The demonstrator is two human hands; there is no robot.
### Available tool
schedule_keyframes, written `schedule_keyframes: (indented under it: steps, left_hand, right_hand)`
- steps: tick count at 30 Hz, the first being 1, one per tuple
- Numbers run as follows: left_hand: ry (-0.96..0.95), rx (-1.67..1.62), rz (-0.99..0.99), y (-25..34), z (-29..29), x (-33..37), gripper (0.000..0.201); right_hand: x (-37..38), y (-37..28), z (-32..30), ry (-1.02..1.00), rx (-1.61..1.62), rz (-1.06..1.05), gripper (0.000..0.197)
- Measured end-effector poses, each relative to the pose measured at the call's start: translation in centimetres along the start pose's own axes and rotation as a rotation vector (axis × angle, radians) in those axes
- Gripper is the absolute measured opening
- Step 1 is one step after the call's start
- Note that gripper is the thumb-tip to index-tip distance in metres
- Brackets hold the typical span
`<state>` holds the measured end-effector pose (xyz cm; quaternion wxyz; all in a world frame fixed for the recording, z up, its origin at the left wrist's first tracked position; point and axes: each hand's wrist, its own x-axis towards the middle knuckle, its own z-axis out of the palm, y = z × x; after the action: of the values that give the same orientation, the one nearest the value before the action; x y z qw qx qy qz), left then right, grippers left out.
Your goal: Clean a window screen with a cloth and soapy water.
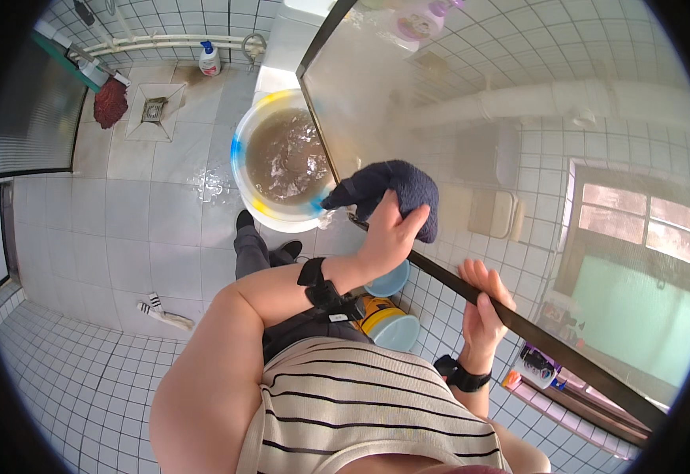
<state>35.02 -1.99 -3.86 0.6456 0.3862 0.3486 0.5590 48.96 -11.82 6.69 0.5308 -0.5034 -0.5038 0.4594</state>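
Note:
Bunched in my left hand (392, 237) is a dark blue towel (412, 186), pressed against the large glass panel (455, 103). My right hand (485, 312) grips the panel's dark frame (554, 340), its fingers showing over the frame onto the glass. Left of the panel stands a white tub (259, 207) with yellow and blue patches on its rim, holding murky, rippling water (285, 158). One corner of the towel hangs beside the tub's rim. Black bands wrap both of my wrists.
Below the frame are a blue basin (390, 280) and a yellow-and-blue bucket (396, 328). A pump bottle (210, 59) stands by the wall pipes. Water has splashed on the tiles (217, 186). A floor drain (154, 109), red mop head (110, 103) and striped slipper (163, 314) lie left.

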Motion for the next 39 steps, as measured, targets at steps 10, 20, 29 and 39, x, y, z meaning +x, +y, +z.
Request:
schedule_keyframes:
  steps: [10, 20, 29, 39]
  left_hand:
    - [0.265, -0.196, 0.056, 3.7, 1.2, 5.9, 0.034]
    - [0.338, -0.017, -0.292, -3.9, -2.0, 12.4, 0.054]
    - [0.030, -0.327, -0.248, 7.2, 3.2, 8.2, 0.037]
    - [-0.254, -0.427, -0.338, 16.6, 6.9, 8.0, 0.029]
  right_hand:
    - [0.8, 0.1, 1.0, 0.007, 0.007, 0.050, 0.042]
    - [1.5, 0.6, 0.3, 0.071, 0.082, 0.067, 0.042]
    - [2.3, 0.0, 1.7, 0.113, 0.101, 0.139, 0.042]
    - [2.6, 0.2, 2.0, 0.097, 0.156, 0.105, 0.041]
